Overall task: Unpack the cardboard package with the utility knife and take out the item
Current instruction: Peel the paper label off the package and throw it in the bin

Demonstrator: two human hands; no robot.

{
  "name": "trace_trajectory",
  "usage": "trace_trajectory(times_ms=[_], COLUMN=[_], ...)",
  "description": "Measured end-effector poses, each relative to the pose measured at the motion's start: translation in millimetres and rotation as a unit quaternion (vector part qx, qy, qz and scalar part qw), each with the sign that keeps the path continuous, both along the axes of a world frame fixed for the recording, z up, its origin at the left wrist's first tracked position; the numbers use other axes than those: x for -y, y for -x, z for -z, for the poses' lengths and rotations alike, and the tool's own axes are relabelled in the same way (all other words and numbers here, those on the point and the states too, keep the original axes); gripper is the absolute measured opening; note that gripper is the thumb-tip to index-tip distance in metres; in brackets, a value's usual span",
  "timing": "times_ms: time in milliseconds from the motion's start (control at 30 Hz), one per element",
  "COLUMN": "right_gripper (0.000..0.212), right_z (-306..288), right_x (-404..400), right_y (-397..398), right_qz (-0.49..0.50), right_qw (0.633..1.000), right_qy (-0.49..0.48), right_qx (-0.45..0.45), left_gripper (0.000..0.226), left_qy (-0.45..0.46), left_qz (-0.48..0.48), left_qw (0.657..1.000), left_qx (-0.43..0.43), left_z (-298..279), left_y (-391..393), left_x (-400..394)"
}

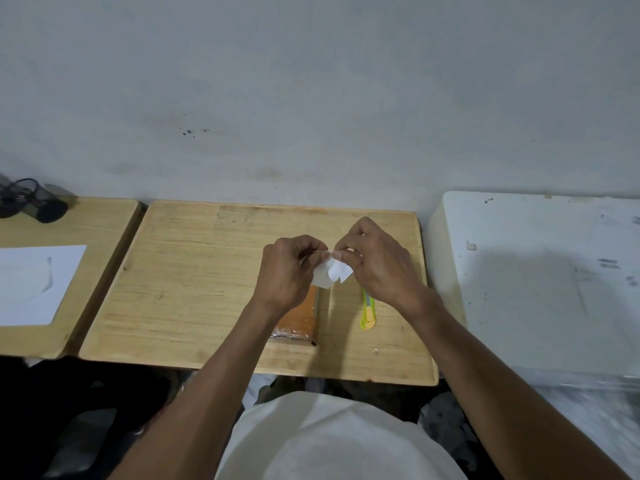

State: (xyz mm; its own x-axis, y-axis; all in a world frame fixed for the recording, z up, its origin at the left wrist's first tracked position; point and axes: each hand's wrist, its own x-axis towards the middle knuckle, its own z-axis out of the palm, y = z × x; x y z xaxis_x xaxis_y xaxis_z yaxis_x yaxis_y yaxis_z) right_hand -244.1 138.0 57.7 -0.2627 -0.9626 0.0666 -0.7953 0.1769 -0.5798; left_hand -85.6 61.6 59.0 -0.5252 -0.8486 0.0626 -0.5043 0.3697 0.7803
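Head view: a small white crumpled paper label [330, 270] is pinched between both hands above a flat orange-brown cardboard package [299, 318], which lies on a pale wooden tabletop [194, 278]. The left hand [289, 270] is curled, thumb and forefinger closed on the paper's left edge; the right hand [375, 263] is pinched on its right side. Both forearms are raised from below, wrists bent inward. A yellow-green plastic utility knife [367, 311] is left untouched just right of the package. The label is judged best set aside, so that the knife can be taken up safely.
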Motion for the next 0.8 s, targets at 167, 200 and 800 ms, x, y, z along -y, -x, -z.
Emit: trace_trajectory(times_ms=[167, 200, 800], right_gripper=[0.014, 0.014, 0.015], right_z=[8, 9, -3], right_x=[-6, -7, -109], right_y=[-1, -2, -20], right_qz=[-0.017, -0.01, 0.52], right_qw=[0.999, 0.996, 0.813], right_qy=[0.001, 0.017, 0.186], right_qx=[0.052, 0.082, 0.183], left_gripper=[0.01, 0.011, 0.005], left_qy=[0.004, 0.014, -0.098], left_qz=[0.004, 0.006, 0.051], left_qw=[1.0, 1.0, 0.981], left_qx=[0.025, 0.018, -0.156], left_z=[1, 1, -2], left_y=[-2, -1, -13], left_x=[-3, -4, 36])
